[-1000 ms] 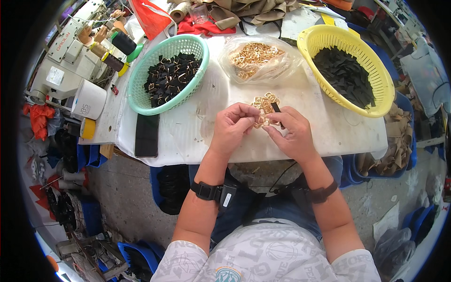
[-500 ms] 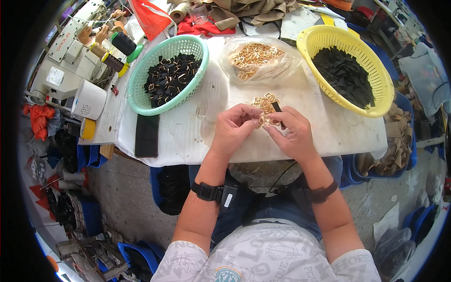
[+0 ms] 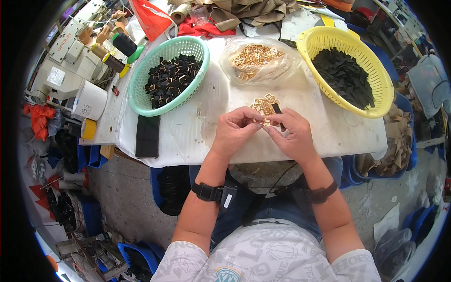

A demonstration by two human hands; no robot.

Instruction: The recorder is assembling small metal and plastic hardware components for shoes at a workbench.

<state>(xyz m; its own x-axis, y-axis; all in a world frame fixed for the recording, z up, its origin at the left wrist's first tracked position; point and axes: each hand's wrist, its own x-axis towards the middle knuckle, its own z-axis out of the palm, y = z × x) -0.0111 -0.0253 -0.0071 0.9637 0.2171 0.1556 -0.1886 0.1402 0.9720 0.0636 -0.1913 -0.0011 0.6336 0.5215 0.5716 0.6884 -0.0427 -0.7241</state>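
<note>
My left hand [image 3: 235, 129] is closed in a pinch on a small gold metal buckle [image 3: 265, 123], held just above the white tabletop. Across from it, the thumb and fingers of my right hand [image 3: 294, 135] meet the same buckle. A short black fabric strip [image 3: 276, 108] sticks up from between the right fingers. Just beyond my fingertips lies a small heap of gold buckles [image 3: 263, 102]. Fingers partly cover the held buckle, so whether the strip passes through it cannot be seen.
A green basket [image 3: 135, 87] holds black strips with gold buckles. Beyond my hands sits a clear plastic bag [image 3: 293, 58] of buckles; a yellow basket [image 3: 383, 77] of black strips stands right. A phone [image 3: 147, 136] lies left. A sewing machine [image 3: 56, 70] is farther left.
My hands have drawn slightly closer together at the fingertips, and the held buckle has turned to a flatter angle. The baskets and bag stay where they were.
</note>
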